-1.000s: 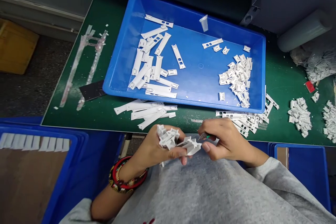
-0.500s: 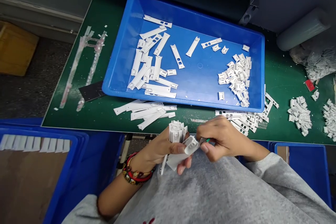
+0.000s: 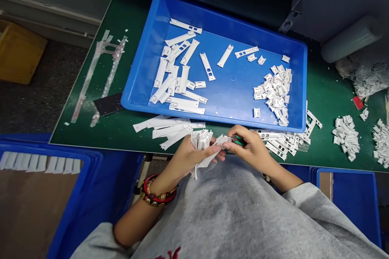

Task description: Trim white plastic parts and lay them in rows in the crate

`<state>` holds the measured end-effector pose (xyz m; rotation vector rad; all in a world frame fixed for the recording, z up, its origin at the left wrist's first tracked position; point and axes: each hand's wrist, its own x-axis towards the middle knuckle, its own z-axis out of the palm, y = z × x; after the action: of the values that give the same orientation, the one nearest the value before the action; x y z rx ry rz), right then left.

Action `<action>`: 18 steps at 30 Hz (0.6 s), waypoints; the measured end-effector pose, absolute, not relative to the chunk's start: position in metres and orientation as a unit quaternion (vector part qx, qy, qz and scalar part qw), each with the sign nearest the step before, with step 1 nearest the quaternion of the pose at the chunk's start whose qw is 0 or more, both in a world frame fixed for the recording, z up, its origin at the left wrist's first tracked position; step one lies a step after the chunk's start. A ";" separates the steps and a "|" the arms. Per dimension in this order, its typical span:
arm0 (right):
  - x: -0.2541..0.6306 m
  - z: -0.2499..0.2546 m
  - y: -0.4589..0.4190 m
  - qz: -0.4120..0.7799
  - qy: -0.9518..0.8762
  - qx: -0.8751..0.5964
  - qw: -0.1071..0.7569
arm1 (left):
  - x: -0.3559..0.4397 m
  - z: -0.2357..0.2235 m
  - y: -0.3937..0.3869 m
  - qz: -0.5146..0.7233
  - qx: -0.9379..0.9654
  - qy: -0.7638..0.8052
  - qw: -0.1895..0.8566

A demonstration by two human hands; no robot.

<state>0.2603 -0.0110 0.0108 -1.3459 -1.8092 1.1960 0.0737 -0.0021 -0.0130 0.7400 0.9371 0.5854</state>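
Note:
My left hand is closed around a bunch of long white plastic strips, with one more strip angled out towards the right between thumb and fingers. Closed as well, my right hand grips a small green-handled tool that my fingers mostly hide. Its metal tip meets the right end of the angled strip. Both hands are in front of my body at the bench's near edge. Just beyond my left hand lies a fan of white strips on the bench.
A large blue tray on the green bench holds white strips and small white clips. Slotted white pieces lie by its near right corner. More clip piles are farther right. Blue bins flank me below the bench.
Both hands have risen slightly towards the bench with the strips. The angled strip lies flatter, and the tool's green handle shows more in my right hand.

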 end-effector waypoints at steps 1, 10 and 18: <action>0.260 0.008 -0.012 0.452 -0.665 -0.516 0.295 | 0.075 -0.017 -0.003 0.278 0.312 0.438 0.796; 0.271 -0.037 -0.025 0.428 -0.587 -0.642 0.244 | 0.047 -0.041 -0.012 0.395 0.252 0.576 0.670; 0.257 -0.075 -0.023 0.350 -0.650 -0.673 0.039 | 0.038 -0.035 -0.010 0.295 0.460 0.561 0.622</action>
<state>0.2566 -0.0227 -0.0747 -2.0629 -1.9941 1.0728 0.0380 -0.0100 -0.0347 1.0577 1.2886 0.6787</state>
